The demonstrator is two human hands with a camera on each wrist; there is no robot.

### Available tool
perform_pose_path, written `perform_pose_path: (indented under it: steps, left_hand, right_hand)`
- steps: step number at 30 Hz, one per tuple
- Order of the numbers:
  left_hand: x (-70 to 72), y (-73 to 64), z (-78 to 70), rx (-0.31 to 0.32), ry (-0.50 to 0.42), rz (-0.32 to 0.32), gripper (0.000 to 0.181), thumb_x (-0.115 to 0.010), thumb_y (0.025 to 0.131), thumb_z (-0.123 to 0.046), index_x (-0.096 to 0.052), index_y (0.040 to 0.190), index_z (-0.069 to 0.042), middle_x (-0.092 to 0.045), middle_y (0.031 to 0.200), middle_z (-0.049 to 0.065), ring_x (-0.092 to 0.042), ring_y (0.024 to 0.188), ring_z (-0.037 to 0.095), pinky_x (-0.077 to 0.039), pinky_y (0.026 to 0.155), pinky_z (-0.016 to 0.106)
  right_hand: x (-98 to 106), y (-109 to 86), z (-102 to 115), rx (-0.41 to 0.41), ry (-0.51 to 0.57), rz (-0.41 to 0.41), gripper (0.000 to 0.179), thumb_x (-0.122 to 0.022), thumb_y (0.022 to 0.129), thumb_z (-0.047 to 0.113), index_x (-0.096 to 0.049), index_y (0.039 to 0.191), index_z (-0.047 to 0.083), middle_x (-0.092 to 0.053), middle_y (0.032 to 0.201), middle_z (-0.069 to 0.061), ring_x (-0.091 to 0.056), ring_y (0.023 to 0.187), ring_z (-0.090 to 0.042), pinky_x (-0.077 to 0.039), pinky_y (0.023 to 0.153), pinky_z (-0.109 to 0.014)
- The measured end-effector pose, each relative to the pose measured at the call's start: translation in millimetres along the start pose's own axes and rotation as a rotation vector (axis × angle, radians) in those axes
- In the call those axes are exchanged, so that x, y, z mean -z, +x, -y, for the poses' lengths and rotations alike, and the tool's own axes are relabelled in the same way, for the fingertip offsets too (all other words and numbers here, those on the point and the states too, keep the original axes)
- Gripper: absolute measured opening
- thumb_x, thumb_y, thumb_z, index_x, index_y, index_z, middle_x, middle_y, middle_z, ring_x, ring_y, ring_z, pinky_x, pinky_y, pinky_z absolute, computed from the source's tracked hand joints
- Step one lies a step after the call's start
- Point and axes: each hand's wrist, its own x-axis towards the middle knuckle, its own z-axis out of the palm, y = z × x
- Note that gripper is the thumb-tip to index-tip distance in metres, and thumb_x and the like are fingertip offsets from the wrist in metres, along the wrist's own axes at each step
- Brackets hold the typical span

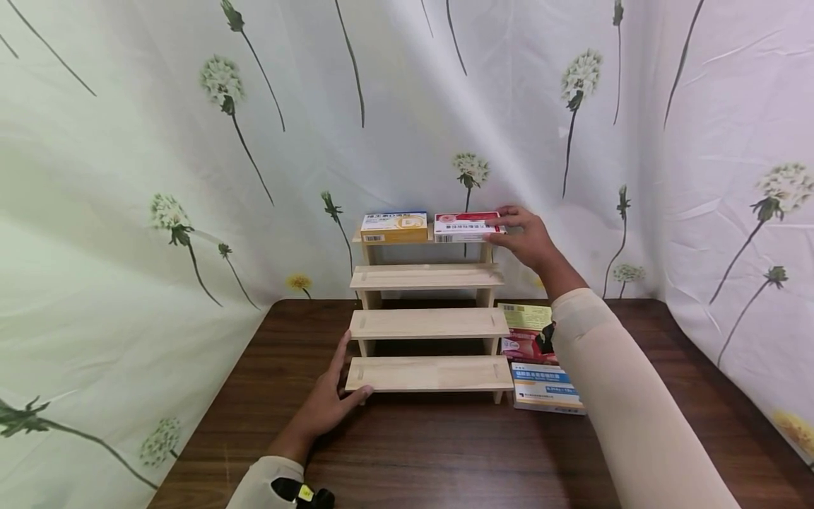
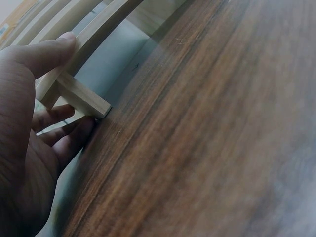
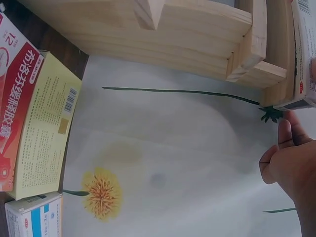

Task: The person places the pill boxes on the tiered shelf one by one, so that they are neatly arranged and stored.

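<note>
A stepped wooden display stand [image 1: 429, 324] rises on the dark brown table. My left hand [image 1: 327, 406] grips its lower left corner; the left wrist view shows the thumb on the front of the lowest board and the fingers around the stand's leg [image 2: 84, 96]. Up on the top tier, my right hand [image 1: 526, 240] pinches the right end of a red-and-white medicine box [image 1: 464, 227], thumb at the front and fingers behind. The box lies flat on the board. To its left, with a small gap, lies an orange-and-white medicine box [image 1: 394, 227].
Right of the stand, a yellow box [image 1: 526, 315], a red box [image 1: 523, 343] and a blue-and-white box [image 1: 545, 387] lie on the table [image 1: 407, 452], partly behind my right forearm. White cloth [image 1: 407, 155] printed with dandelions hangs around the back and sides.
</note>
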Motion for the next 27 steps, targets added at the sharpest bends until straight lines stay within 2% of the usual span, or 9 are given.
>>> perform_pose_path:
  steps: [6,11,21,27]
  left_hand:
    - [0.6,-0.7,-1.6,0.010,-0.027,0.004,0.112,-0.080,0.102,-0.021,0.002,0.177,-0.035,-0.047,0.163,0.032,-0.065,0.133,0.046,-0.061,0.088,0.027]
    - [1.0,-1.1,-0.4,0.009,-0.009,0.001,0.112,-0.080,0.102,-0.022,0.002,0.176,-0.038,-0.048,0.163,0.031,-0.064,0.136,0.046,-0.062,0.091,0.033]
    - [0.7,-0.7,-0.4,0.023,-0.003,0.000,0.112,-0.081,0.102,-0.023,0.001,0.177,-0.035,-0.048,0.164,0.030,-0.062,0.138,0.047,-0.062,0.093,0.035]
    - [0.5,-0.2,-1.0,0.026,0.008,-0.003,0.112,-0.082,0.101,-0.024,0.000,0.178,-0.033,-0.049,0.163,0.030,-0.061,0.140,0.046,-0.062,0.095,0.039]
  right_hand:
    - [-2.3,0.2,-2.1,0.003,0.008,-0.003,0.044,-0.082,0.100,0.015,-0.073,0.141,0.001,-0.049,0.165,-0.020,-0.039,0.156,-0.041,-0.042,0.121,-0.058]
    - [-4.1,0.4,-3.4,-0.005,0.027,-0.012,0.046,-0.084,0.099,0.015,-0.073,0.141,0.002,-0.049,0.165,-0.019,-0.038,0.157,-0.042,-0.041,0.122,-0.059]
    - [0.8,-9.5,-8.1,-0.046,0.119,-0.042,0.053,-0.087,0.096,0.022,-0.072,0.145,0.008,-0.049,0.169,-0.014,-0.037,0.161,-0.038,-0.039,0.124,-0.061]
    - [8.0,-19.0,-10.9,-0.040,0.195,-0.064,0.048,-0.083,0.100,0.020,-0.071,0.143,0.001,-0.053,0.167,-0.016,-0.038,0.162,-0.034,-0.038,0.126,-0.058]
